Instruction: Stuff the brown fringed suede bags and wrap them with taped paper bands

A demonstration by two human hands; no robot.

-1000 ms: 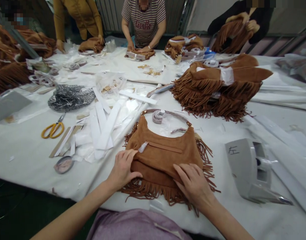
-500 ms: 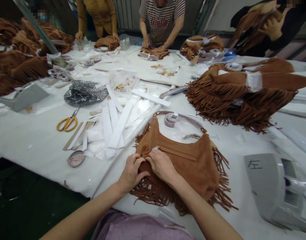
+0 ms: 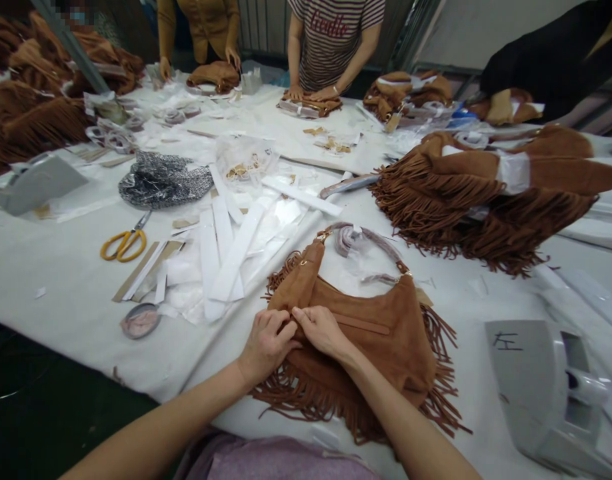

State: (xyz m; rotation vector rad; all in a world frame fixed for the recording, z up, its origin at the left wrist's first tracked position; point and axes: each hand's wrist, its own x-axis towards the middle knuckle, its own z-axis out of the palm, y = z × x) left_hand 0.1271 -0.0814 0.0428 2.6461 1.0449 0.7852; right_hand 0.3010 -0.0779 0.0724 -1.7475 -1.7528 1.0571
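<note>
A brown suede fringed bag (image 3: 381, 340) lies flat on the white table (image 3: 61, 300) in front of me, its strap wrapped in tape at the far side. My left hand (image 3: 267, 345) is closed on the bag's left end by the zipper. My right hand (image 3: 322, 329) pinches the zipper end right beside it, fingertips touching the left hand. What the fingers hold at the zipper is too small to make out.
White paper strips (image 3: 226, 253), yellow scissors (image 3: 123, 245) and a tape roll (image 3: 140, 321) lie to the left. A pile of fringed bags (image 3: 491, 193) sits at the right, a grey device (image 3: 546, 393) at near right. Other people work on bags across the table.
My right hand moved from the bag's lower right to the zipper end beside my left hand. The white wrap on the zipper pull is no longer seen. The view shifted slightly.
</note>
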